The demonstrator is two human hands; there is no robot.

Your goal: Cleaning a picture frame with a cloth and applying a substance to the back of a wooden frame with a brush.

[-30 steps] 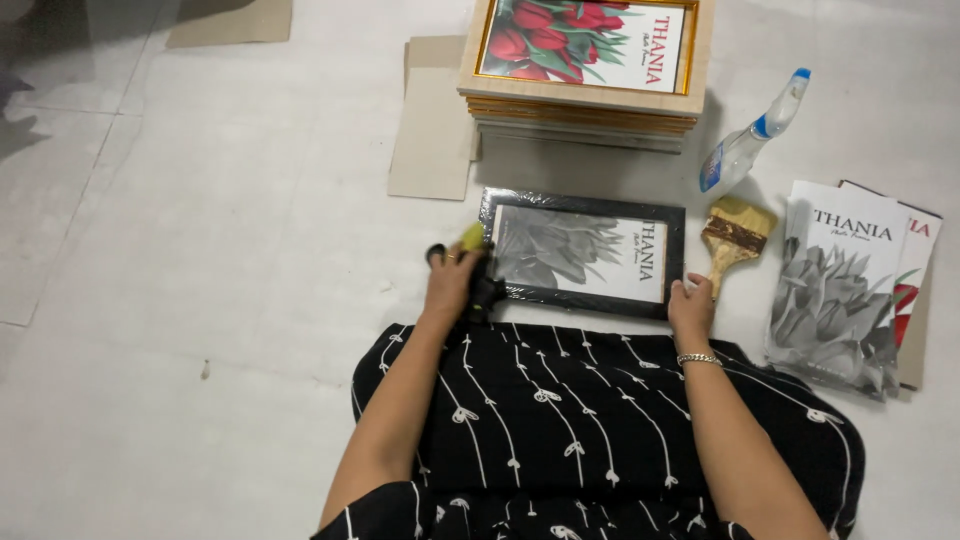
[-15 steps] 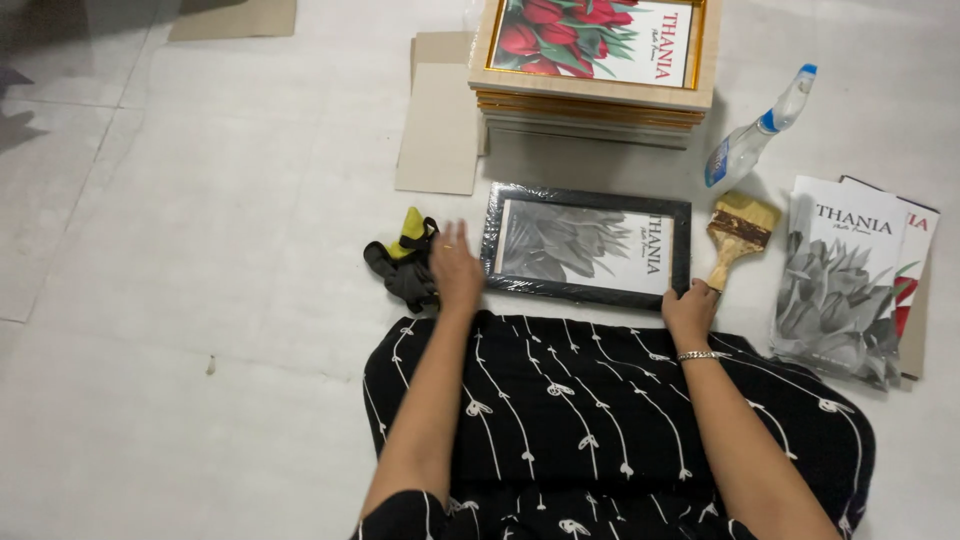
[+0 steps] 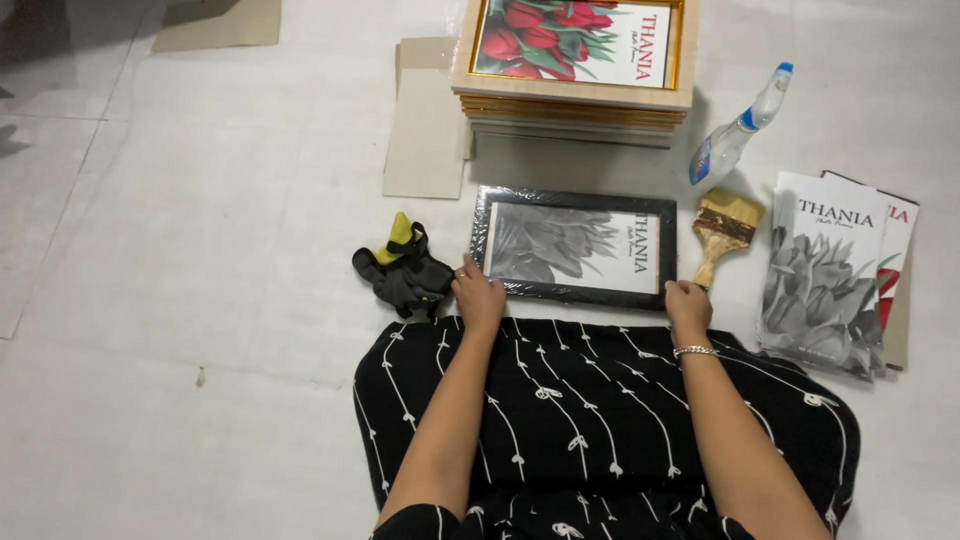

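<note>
White-blue label (image 3: 703, 160) on spray bottle (image 3: 738, 128), seemingly.
</note>
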